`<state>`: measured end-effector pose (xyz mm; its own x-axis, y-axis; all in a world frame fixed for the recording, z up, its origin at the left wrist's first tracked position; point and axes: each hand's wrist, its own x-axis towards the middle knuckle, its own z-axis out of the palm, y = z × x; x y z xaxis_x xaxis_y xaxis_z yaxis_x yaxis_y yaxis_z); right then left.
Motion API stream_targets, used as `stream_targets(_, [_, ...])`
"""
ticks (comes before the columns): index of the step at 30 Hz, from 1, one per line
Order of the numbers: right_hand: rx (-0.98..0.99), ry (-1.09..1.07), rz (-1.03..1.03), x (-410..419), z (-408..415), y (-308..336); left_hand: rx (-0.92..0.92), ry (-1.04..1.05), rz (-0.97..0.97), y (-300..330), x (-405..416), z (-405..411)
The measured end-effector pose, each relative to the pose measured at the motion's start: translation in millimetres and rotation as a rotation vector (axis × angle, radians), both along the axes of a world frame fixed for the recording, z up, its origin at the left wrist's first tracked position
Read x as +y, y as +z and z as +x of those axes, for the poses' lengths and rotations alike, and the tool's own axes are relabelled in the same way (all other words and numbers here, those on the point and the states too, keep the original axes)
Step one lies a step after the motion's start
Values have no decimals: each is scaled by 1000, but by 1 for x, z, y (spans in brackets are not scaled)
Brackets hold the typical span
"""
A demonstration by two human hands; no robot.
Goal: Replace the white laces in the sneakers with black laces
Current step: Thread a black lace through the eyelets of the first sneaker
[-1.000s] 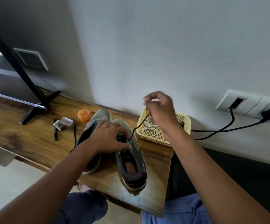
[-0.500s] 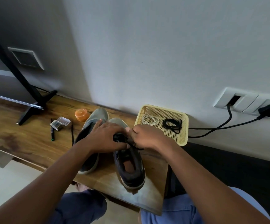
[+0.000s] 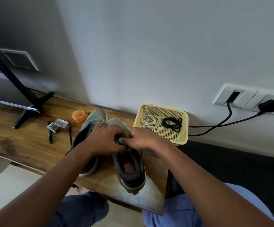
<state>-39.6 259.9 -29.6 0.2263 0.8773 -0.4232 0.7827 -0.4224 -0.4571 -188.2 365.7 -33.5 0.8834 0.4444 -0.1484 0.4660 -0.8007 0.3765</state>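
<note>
Two grey sneakers stand side by side on the wooden shelf (image 3: 18, 145), toes to the wall. Over the tongue of the right sneaker (image 3: 129, 171) both hands meet. My left hand (image 3: 103, 140) grips the black lace (image 3: 117, 138) bunched at the eyelets. My right hand (image 3: 142, 138) pinches the same lace from the right side. The left sneaker (image 3: 90, 122) is partly hidden under my left hand and forearm. In the yellow basket (image 3: 184, 128) lie coiled white laces (image 3: 148, 120) and a second black lace (image 3: 172, 123).
An orange round tub (image 3: 79, 116), a clear plastic case (image 3: 57, 125), a black pen (image 3: 49, 134) and a thin black stick (image 3: 70, 133) lie left of the sneakers. A black stand foot (image 3: 33, 105) sits far left. Black cables (image 3: 223, 123) run from the wall sockets behind the basket.
My right hand, raised over the basket with the black lace taut a second ago, came down to the right sneaker's tongue and now meets my left hand there. The basket is uncovered.
</note>
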Motion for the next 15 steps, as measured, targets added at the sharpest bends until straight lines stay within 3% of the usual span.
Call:
stream_targets(3, [73,-11,52,1,2,-6,17,3,-14,0,2,-1])
stream_targets(7, [222,-154,319,2,4,-8,53,31,25,3,3,-3])
stream_targets(9, [386,-211,452,1,6,-3,61,40,50,7,2,-4])
stream_targets(12, [766,-275,609,-5,9,22,98,52,35,9,1,-3])
stream_targets(15, [1441,-264,651,-9,20,51,101,48,7,9,3,-5])
